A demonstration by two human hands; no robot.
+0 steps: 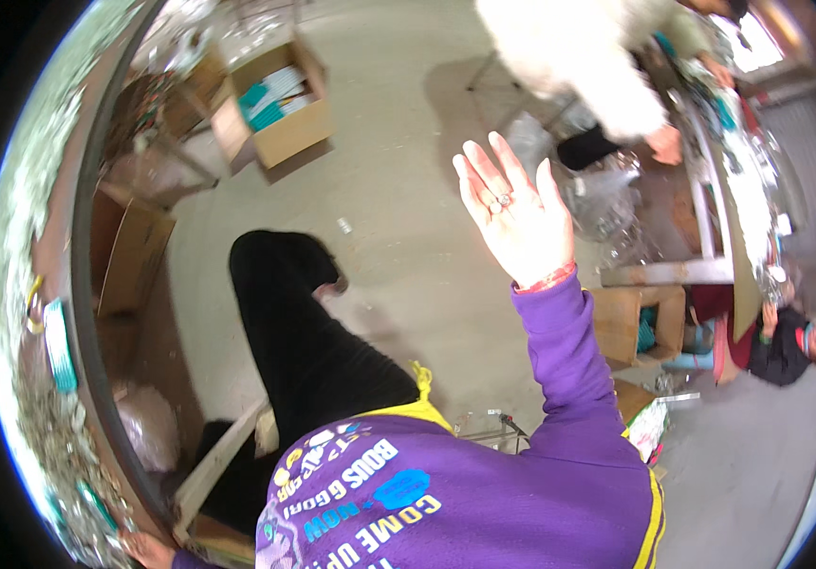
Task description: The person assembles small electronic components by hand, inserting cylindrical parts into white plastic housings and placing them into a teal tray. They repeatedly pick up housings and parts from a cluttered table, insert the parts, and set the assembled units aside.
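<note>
My right hand [517,220] is raised over the floor in the middle, palm showing. Its fingers are stretched out and apart, with nothing in them; a ring and a red wrist band are on it. Down at the lower left, my left hand [149,548] lies at the edge of the long table [81,247], its fingers reaching over the edge. It looks open, though only part of it shows. Closest to it is a narrow teal piece [97,505] among small clear pieces [66,436]. Farther up the table lies a teal-and-white pack [60,346].
An open cardboard box [294,133] with teal and white packs stands on the floor. Another carton [133,251] sits under the left table. To the right, a person in white fluffy clothing [579,47] and a person in dark clothing [778,351] work at a cluttered table, beside clear bags [607,199].
</note>
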